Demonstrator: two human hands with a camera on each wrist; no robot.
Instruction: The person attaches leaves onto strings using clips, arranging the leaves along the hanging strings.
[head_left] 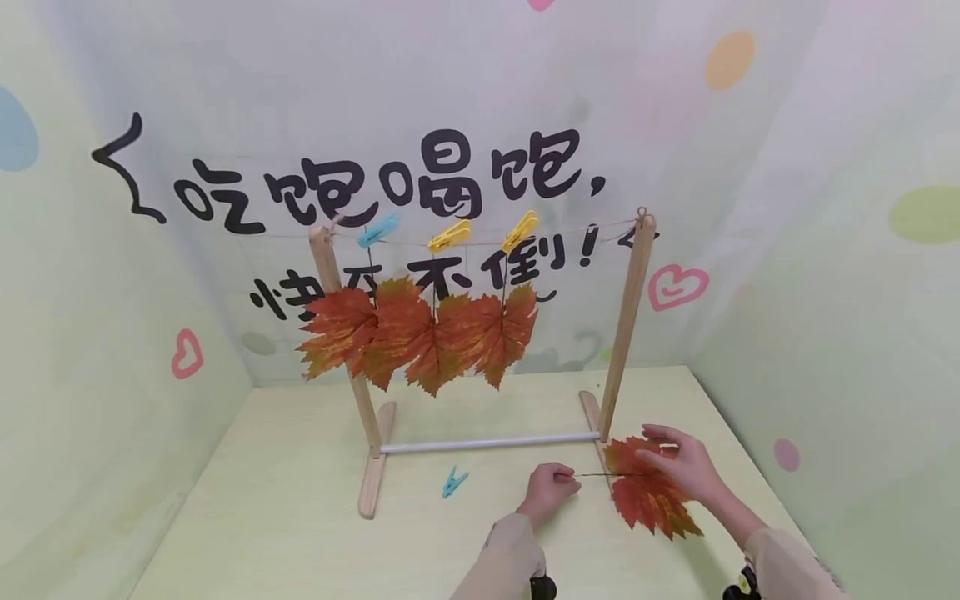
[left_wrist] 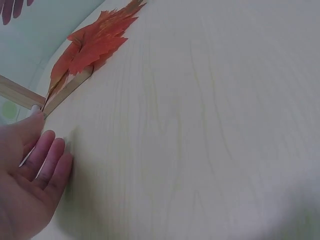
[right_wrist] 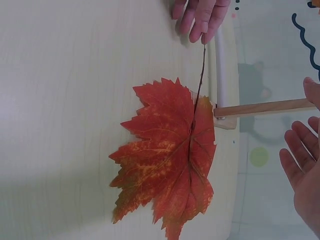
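Observation:
My left hand [head_left: 547, 492] pinches the thin dark stem of a red-orange maple leaf [head_left: 651, 502] between thumb and fingertips. In the right wrist view the leaf blade [right_wrist: 162, 145] spreads out beyond those fingertips, its stem running up to them. My right hand [head_left: 693, 471] hovers over the blade in the head view. Seen from the right wrist, this hand [right_wrist: 306, 175] is apart from the leaf, fingers loosely bent and holding nothing. A blue clothespin [head_left: 453, 482] lies on the table, left of my left hand.
A wooden frame [head_left: 630, 333] with a white crossbar [head_left: 487, 443] stands on the table [head_left: 300, 500]. Along its string, one blue clothespin [head_left: 379, 229] and two yellow clothespins [head_left: 450, 236] hold hanging maple leaves [head_left: 431, 342]. The frame's right foot [head_left: 590, 407] is beside the held leaf.

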